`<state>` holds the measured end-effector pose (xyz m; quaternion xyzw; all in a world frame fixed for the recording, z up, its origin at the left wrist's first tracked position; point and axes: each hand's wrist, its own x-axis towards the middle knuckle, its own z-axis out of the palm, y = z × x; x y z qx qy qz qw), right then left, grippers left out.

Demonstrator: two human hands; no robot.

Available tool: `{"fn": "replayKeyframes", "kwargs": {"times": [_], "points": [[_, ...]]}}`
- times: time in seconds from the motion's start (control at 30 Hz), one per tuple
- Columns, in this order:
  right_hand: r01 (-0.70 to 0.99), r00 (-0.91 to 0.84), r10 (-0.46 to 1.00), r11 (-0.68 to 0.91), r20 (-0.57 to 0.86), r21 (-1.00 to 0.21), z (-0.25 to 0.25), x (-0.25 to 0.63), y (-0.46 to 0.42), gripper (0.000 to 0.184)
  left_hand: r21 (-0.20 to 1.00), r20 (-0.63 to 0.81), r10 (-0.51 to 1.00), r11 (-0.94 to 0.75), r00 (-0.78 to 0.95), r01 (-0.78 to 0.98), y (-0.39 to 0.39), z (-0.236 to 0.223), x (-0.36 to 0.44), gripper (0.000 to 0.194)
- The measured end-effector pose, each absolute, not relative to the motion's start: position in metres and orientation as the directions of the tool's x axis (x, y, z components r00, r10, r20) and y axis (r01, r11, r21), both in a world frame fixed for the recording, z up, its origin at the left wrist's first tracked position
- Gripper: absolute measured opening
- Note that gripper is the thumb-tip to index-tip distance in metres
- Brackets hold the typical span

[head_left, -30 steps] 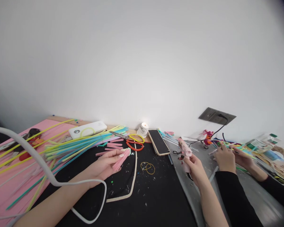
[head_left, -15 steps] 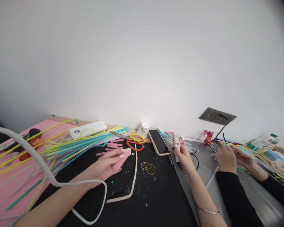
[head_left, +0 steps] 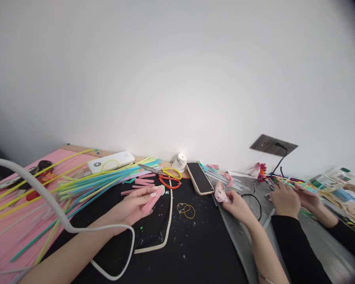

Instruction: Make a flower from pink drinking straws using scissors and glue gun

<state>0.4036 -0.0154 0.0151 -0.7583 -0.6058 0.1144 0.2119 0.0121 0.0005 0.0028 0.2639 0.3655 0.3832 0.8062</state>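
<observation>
My left hand point(head_left: 130, 206) lies palm up on the black mat point(head_left: 177, 244), its fingers closed on a small bundle of pink straw pieces point(head_left: 152, 200). My right hand point(head_left: 239, 205) grips a pink glue gun point(head_left: 220, 194) and holds it low against the grey sheet point(head_left: 239, 236), beside the phone point(head_left: 199, 178). A black cord point(head_left: 254, 197) loops away from the gun.
Long coloured straws point(head_left: 100, 179) fan out at the left over a pink sheet point(head_left: 8, 228). Scissors point(head_left: 149, 169), rubber bands point(head_left: 187, 210), a lit candle point(head_left: 181, 161) and a white power bank point(head_left: 111, 161) lie near the wall. Another person's hands point(head_left: 292, 197) in black sleeves work at the right.
My right hand has lowered the pink glue gun from upright in the air down and left to the table beside the phone. The left hand has stayed put.
</observation>
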Motion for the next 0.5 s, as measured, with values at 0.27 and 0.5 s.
{"fn": "replayKeyframes", "kwargs": {"times": [0.27,0.5], "points": [[0.935,0.245,0.969,-0.23,0.022,-0.27,0.027,0.4,-0.023,0.031,0.721,-0.378,0.831,0.541,0.408,-0.434,0.0,0.003,0.011,0.017],[0.904,0.361,0.919,-0.302,0.16,-0.303,0.06,0.361,-0.037,0.036,0.71,-0.282,0.913,0.405,0.293,-0.576,0.003,0.007,0.012,0.013]]}}
